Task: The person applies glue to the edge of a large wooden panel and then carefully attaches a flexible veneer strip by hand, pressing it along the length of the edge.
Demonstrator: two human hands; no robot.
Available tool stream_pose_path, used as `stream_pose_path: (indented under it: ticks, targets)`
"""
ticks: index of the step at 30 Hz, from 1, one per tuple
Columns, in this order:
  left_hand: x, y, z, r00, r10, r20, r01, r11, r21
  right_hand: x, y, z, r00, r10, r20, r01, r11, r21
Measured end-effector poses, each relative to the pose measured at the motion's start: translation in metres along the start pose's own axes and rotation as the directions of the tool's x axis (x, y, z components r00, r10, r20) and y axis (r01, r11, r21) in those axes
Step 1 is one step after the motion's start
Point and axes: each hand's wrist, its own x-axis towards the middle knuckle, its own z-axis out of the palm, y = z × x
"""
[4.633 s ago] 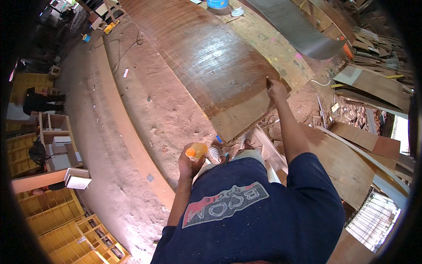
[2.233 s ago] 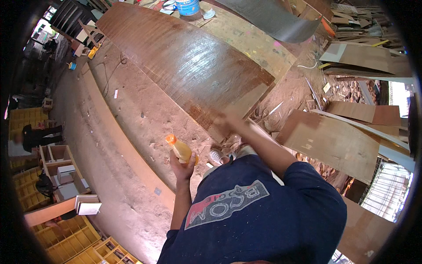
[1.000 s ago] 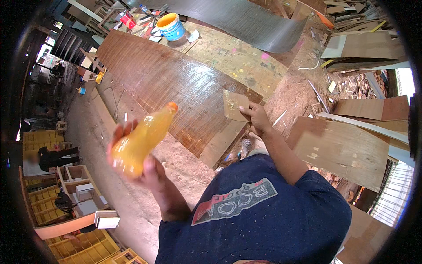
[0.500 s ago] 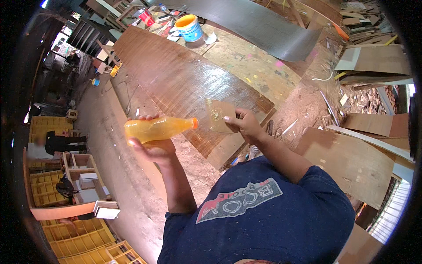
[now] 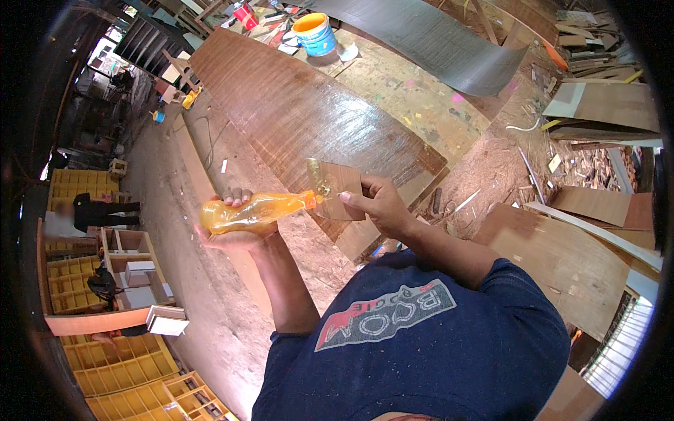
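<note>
My left hand (image 5: 239,237) wraps round a clear plastic bottle (image 5: 263,212) of yellow-orange liquid, lying nearly level with its orange cap to the right. My right hand (image 5: 382,205) pinches a thin, squarish brown spreader piece (image 5: 345,184) by its right edge. Wet, yellowish glue-like stuff shows on the left part of this piece. The bottle's orange tip meets or overlaps the spreader's left edge; whether they touch I cannot tell. Beyond both hands lies a long brown wooden panel (image 5: 281,95) with a wet shine across its middle.
A blue bucket with an orange inside (image 5: 317,43) and a red can (image 5: 246,15) stand on the stained worktable (image 5: 393,88). A curved dark sheet (image 5: 435,49) lies behind. Boards (image 5: 554,263) lean at the right. Far left, a person (image 5: 105,212) stands near yellow shelving (image 5: 123,368).
Bottle and spreader have come together: the bottle's tip has moved right, and the spreader has shifted slightly left. My left fingers have changed their hold around the bottle. The view has shifted slightly.
</note>
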Motion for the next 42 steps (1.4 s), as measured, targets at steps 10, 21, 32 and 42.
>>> stream_pose_path:
  ticks: [10,21,32,42]
  targets:
    - [0.004,-0.015,-0.011,0.993,0.115,0.029,-0.117,0.991,0.069,-0.009,0.014,-0.007,0.986,0.168,-0.002,-0.168,0.985,-0.041]
    - [0.014,-0.051,-0.113,0.948,-0.207,-0.242,0.275,0.916,0.292,-0.032,0.04,-0.168,0.95,-0.151,-0.272,-0.121,0.626,-0.77]
    - [-0.049,-0.077,-0.215,0.668,-0.566,-0.483,0.683,0.724,0.095,-0.019,0.108,-0.236,0.954,-0.3,0.004,-0.02,-0.079,-0.997]
    - [-0.049,-0.058,-0.227,0.558,-0.597,-0.576,0.735,0.678,0.01,0.05,0.122,-0.226,0.901,-0.245,-0.358,-0.38,-0.049,-0.924]
